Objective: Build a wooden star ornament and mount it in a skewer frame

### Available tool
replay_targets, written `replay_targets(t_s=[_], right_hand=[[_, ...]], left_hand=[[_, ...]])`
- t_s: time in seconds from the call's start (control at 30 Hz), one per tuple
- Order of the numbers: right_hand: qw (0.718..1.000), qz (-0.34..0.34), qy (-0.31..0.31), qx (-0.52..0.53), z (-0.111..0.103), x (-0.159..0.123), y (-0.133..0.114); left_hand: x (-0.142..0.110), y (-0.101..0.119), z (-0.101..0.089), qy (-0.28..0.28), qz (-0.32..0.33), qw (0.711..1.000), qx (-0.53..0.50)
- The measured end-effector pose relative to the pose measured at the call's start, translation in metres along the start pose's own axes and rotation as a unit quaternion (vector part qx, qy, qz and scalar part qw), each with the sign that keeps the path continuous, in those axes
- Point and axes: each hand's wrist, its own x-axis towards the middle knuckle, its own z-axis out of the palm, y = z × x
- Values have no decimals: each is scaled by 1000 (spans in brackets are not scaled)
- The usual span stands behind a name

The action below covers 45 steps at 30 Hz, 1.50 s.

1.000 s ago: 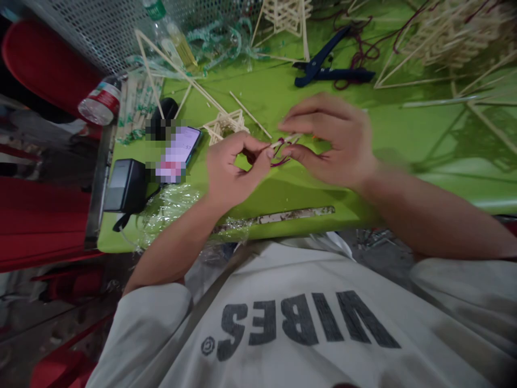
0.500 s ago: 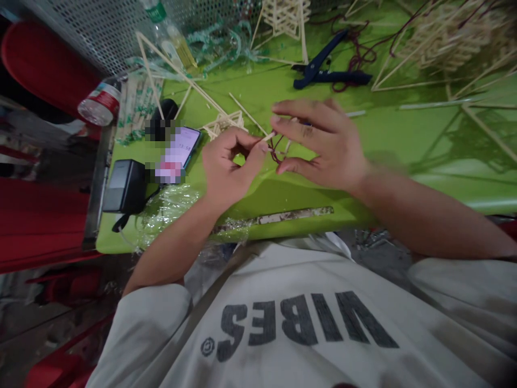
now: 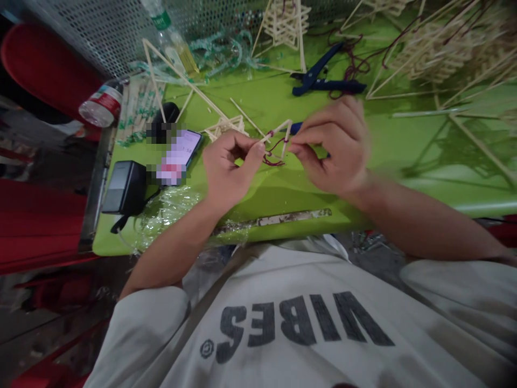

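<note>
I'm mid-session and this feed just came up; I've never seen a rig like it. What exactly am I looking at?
There is no machine here: the hands are a person's own, bare. One camera, worn on that person's head, looks forward and down, so the view is roughly what they face.

The left hand pinches a small pale stick frame bound with dark red thread. The right hand is close beside it; whether it grips anything, I cannot tell.

On the green table lie a phone, a black box, a woven stick star and a blue-handled tool. Larger woven stick pieces sit at the upper right.
</note>
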Motion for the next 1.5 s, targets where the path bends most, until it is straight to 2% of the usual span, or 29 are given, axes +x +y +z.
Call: replay_targets(t_s=[0.17,0.3,0.47,0.53,0.63,0.7,0.8,0.9,1.1,1.23,1.37,1.5], right_hand=[[992,112,-41,47,-1,-3,-6],[990,135,-40,12,-5,3,-13],[981,170,-38,83,-4,8,-15],[965,211,-22,156,1,8,-13],[921,262,-12,287,9,8,-5],[903,277,-17,328,14,8,2],[892,295,-30,341,17,5,12],[900,273,-43,336,15,3,16],[949,199,-8,245,-2,13,0],[965,142,-44,216,-10,21,-13],[969,149,-105,168,-15,24,-18],[970,158,-107,148,-18,22,-17]], left_hand=[[0,5,1,-1,14,1000,15],[-1,5,0,-7,18,999,42],[0,3,1,-8,36,999,38],[1,3,1,-8,47,998,42],[2,4,0,-2,58,997,45],[1,5,-1,0,53,998,44],[0,4,-2,-3,38,998,49],[-1,3,-2,1,32,998,49],[0,6,-2,-1,36,999,41],[2,6,-2,-10,59,997,42],[5,7,-2,-21,97,994,46],[6,9,-2,-20,130,988,76]])
